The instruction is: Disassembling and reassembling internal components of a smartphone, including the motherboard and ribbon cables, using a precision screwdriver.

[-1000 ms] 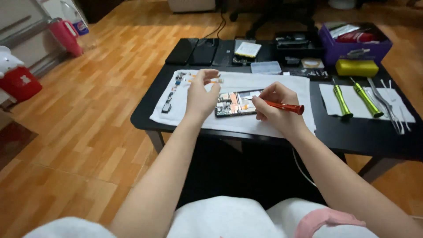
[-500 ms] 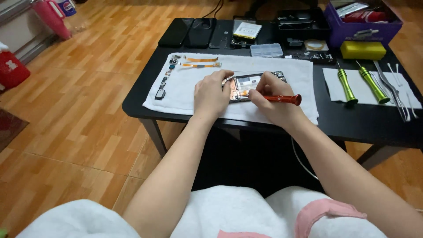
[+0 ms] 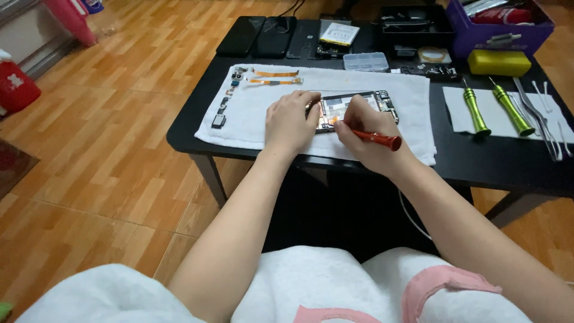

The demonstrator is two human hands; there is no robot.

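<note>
An opened phone (image 3: 359, 104) with its insides showing lies on a white towel (image 3: 263, 107) on a low black table (image 3: 490, 161). My left hand (image 3: 291, 122) rests on the phone's left end, fingers curled over its edge. My right hand (image 3: 368, 134) grips a red-handled screwdriver (image 3: 373, 138), its tip down at the phone's lower left part. Small removed parts (image 3: 222, 110) and orange flex strips (image 3: 272, 78) lie on the towel's left side.
Two green-handled screwdrivers (image 3: 493, 110) and metal tweezers (image 3: 538, 119) lie on a white cloth at the right. Dark phones (image 3: 257, 36), a clear parts box (image 3: 366, 61), a yellow sponge (image 3: 499, 62) and a purple bin (image 3: 499, 24) line the far edge. Wooden floor spreads to the left.
The view has shifted, so the table sits higher and further right in frame. Both hands stay on the phone, the screwdriver still pressed to it.
</note>
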